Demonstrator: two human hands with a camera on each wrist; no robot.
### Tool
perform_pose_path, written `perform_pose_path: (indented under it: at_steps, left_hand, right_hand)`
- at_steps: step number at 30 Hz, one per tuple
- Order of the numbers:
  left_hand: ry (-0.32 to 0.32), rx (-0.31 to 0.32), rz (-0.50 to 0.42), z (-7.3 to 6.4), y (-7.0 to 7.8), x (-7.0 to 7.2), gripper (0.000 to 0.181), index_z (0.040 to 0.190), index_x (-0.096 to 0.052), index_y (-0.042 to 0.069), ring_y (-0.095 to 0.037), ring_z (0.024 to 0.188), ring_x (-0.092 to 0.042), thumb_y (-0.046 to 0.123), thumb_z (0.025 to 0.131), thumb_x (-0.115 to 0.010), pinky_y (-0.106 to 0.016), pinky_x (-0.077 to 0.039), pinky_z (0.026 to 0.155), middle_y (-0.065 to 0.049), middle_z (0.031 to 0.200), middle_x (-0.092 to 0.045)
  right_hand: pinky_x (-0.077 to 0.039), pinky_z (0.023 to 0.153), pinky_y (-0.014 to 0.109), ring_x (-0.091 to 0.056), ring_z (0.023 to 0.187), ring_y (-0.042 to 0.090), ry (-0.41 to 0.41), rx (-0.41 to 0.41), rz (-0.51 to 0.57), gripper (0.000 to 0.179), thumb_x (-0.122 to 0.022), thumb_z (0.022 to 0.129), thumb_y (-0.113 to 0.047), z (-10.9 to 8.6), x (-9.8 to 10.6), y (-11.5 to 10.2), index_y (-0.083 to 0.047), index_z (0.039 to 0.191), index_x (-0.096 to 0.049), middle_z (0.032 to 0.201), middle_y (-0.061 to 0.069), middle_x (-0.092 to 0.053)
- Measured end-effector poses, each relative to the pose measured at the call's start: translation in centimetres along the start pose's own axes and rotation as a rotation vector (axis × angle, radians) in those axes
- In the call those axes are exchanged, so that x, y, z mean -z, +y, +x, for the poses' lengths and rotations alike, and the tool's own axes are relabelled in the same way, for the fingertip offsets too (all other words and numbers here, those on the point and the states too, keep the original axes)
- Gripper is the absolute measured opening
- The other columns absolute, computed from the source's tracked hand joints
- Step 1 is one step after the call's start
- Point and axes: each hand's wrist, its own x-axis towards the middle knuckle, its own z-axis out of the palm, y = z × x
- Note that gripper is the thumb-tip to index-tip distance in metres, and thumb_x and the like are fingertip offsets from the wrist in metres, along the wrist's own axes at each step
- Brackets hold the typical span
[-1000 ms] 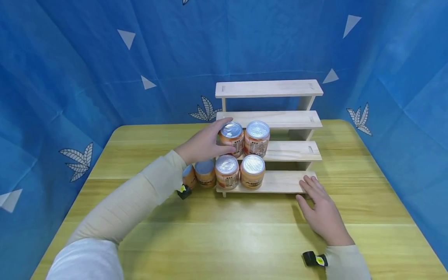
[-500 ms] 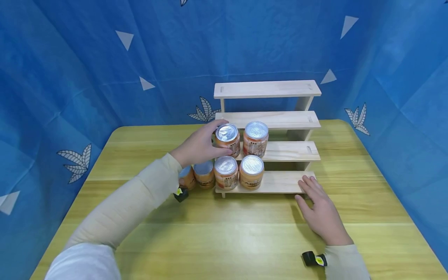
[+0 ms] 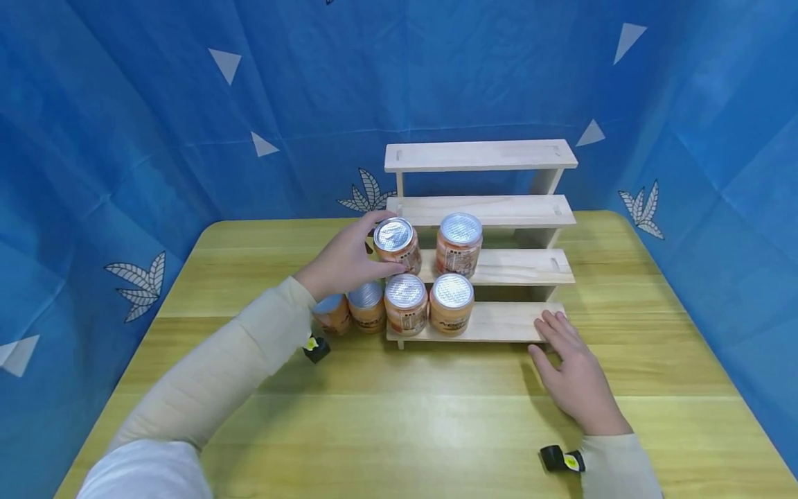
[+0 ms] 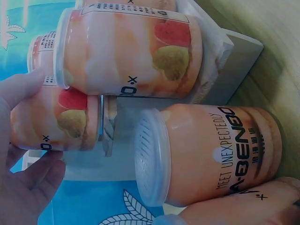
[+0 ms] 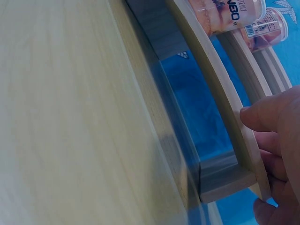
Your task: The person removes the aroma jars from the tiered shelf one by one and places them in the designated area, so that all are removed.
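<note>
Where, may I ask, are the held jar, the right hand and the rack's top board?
Held jar (image 3: 397, 242): head view, on the near part of its silvery lid.
Right hand (image 3: 573, 378): head view, on the back of the hand.
Top board (image 3: 480, 156): head view, middle of its upper face.

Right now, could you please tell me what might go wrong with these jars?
The left hand grips a lidded jar at the left end of the second-lowest step; released there, it might tip off. That hand might knock the table jars close to it. The right hand touches the lowest step, so a push might shift the stepped wooden rack.
</note>
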Motion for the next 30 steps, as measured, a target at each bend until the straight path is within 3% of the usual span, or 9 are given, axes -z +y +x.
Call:
perform_pose_path:
  at_steps: [4,13,21,30]
  left_hand:
    - [0.019,0.015,-0.019,-0.4,0.0,0.2,0.091,0.154,-0.034,0.017,-0.016,0.109,-0.057,0.038,0.082,-0.085,-0.037,-0.053,0.084,0.002,0.133,-0.055]
    - [0.047,0.034,-0.032,-1.4,-0.8,0.6,0.089,0.152,-0.037,0.018,-0.014,0.114,-0.057,0.038,0.081,-0.086,-0.038,-0.053,0.086,0.001,0.136,-0.054]
    - [0.091,0.053,-0.037,-2.6,-1.2,1.3,0.087,0.152,-0.037,0.020,-0.016,0.107,-0.060,0.037,0.081,-0.086,-0.038,-0.054,0.085,0.001,0.133,-0.055]
    - [0.119,0.074,-0.043,-4.0,-3.0,2.2,0.089,0.151,-0.040,0.017,-0.020,0.112,-0.058,0.038,0.079,-0.087,-0.040,-0.053,0.089,-0.001,0.136,-0.054]
  right_hand:
    - [-0.023,0.118,0.057,-0.026,0.149,0.038,-0.012,-0.012,0.002,0.051,-0.061,0.103,-0.025,-0.1,-0.1,0.1,0.003,0.145,-0.051,0.156,0.020,-0.040]
    - [-0.023,0.118,0.056,-0.027,0.149,0.038,-0.003,-0.001,-0.006,0.051,-0.060,0.103,-0.026,0.1,-0.1,0.3,0.003,0.144,-0.051,0.155,0.020,-0.041]
    - [-0.023,0.118,0.056,-0.027,0.149,0.038,-0.002,0.002,0.002,0.051,-0.061,0.103,-0.025,0.1,-0.2,0.2,0.004,0.144,-0.052,0.155,0.020,-0.041]
    - [-0.022,0.119,0.056,-0.025,0.150,0.037,-0.011,-0.004,0.013,0.052,-0.060,0.103,-0.025,0.1,-0.1,0.1,0.004,0.145,-0.050,0.156,0.020,-0.039]
